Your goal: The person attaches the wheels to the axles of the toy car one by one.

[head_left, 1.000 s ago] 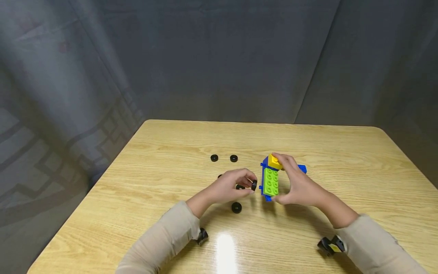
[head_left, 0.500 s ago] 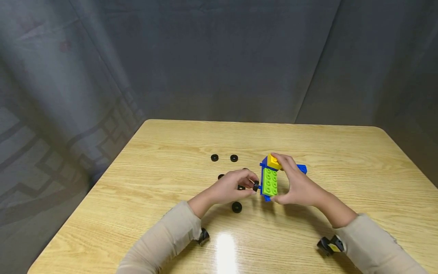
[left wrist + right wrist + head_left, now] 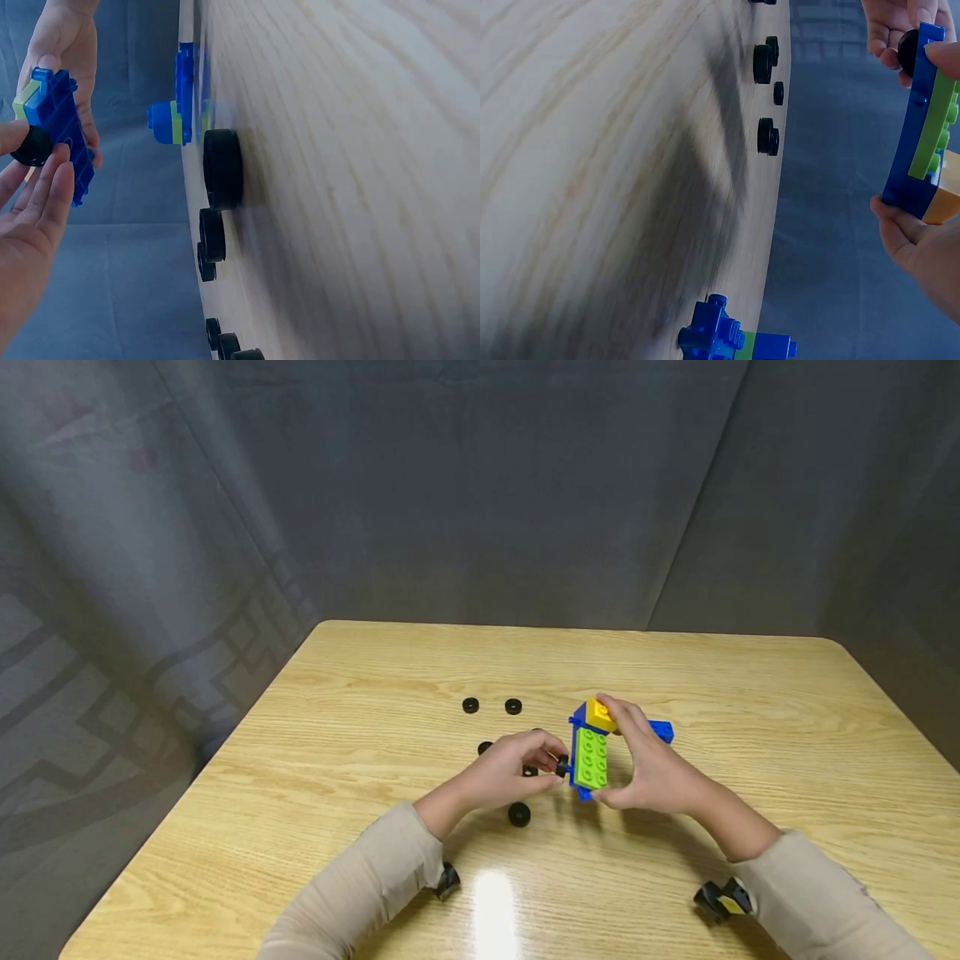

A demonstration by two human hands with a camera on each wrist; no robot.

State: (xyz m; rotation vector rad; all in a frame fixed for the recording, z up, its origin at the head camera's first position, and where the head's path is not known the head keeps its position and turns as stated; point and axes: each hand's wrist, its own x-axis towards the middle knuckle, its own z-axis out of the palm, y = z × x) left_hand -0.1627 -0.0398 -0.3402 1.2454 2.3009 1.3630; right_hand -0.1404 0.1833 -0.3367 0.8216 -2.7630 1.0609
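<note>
In the head view my right hand grips a toy vehicle made of building bricks, lifted over the table. It has a lime-green studded brick and a yellow brick on a blue wheel base. Thumb and fingers span its two ends. My left hand pinches a small black wheel at the blue axle peg on the near left end of the base. From the left wrist view, the wheel overlaps the underside of the base, between thumb and fingertips.
Several black wheels lie on the wooden table, among them one wheel near the left hand and two farther back. A second blue-and-green brick build stands behind the right hand. Grey curtains hang around the table.
The left hand has moved slightly right, bringing the black wheel from beside the vehicle up against its blue axle peg. The right hand has held the vehicle almost still.
</note>
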